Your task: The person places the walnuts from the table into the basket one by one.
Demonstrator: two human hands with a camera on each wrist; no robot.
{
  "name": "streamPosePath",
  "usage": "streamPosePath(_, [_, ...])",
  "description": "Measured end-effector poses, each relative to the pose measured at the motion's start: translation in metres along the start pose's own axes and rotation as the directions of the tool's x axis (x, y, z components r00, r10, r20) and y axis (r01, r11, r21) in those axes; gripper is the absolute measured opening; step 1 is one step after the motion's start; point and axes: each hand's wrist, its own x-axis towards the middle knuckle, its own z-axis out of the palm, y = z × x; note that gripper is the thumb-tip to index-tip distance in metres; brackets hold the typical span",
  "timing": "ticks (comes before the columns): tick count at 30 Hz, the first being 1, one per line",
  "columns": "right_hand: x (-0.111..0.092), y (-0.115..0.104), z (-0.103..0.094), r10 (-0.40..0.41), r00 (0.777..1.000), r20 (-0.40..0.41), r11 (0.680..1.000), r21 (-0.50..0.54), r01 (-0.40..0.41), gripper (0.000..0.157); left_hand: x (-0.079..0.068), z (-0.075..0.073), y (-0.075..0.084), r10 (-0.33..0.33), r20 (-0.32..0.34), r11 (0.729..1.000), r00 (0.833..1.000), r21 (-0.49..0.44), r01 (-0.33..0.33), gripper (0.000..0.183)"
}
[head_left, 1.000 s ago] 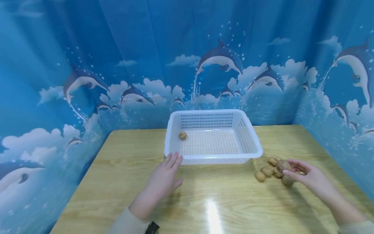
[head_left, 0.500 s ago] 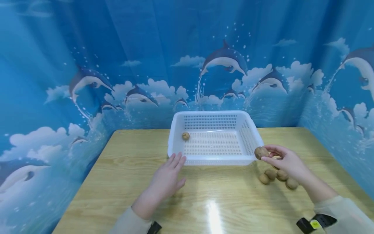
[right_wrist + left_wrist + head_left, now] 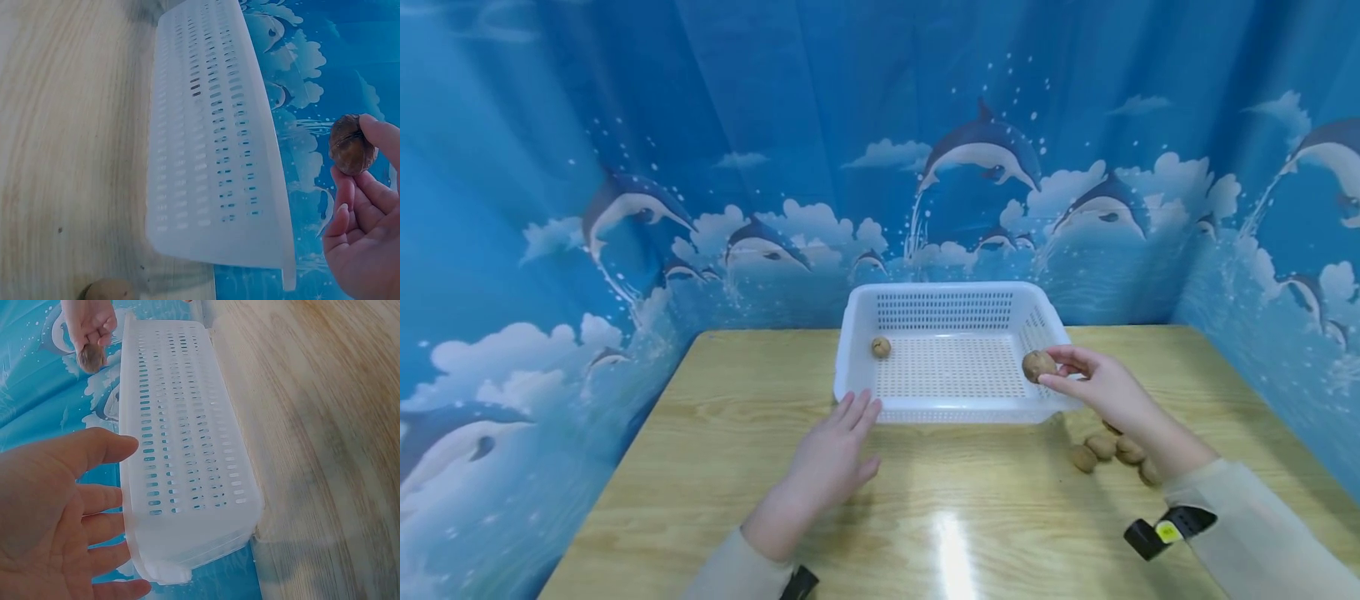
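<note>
A walnut is pinched between the thumb and fingertips of my right hand, over the right end of a white perforated plastic basket. The right wrist view shows the same brown, ridged walnut held above the rim. Inside the basket, near its left wall, lies another walnut. My left hand has its fingers extended at the basket's front left corner. In the left wrist view those fingers reach to the basket's rim; whether they press on it I cannot tell.
Several walnuts lie on the wooden table to the right of the basket, partly hidden by my right forearm. A blue curtain with dolphins stands behind the table and along both sides.
My right hand has lifted the walnut from the pile and carried it left and over the basket's right end. The left hand stays at the front left corner.
</note>
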Motion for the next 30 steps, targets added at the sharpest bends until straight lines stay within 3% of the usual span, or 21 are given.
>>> streamPosePath(7, [0.027,-0.018,0.004,0.006,0.999,0.039,1.000,0.018,-0.007,0.078,0.000,-0.001,0.001,-0.003,0.009,1.000,1.000,-0.019,0.003,0.073])
streamPosePath(23, [0.096,-0.044,0.014,-0.020,0.986,0.168,0.998,0.070,0.008,0.071,0.000,-0.005,0.000,-0.024,0.023,0.999,0.999,-0.031,0.025,0.072])
streamPosePath(30, [0.127,-0.057,0.021,0.028,0.983,0.182,0.997,0.066,-0.040,0.074,0.003,-0.006,0.002,-0.023,0.046,1.000,0.999,-0.018,0.024,0.073])
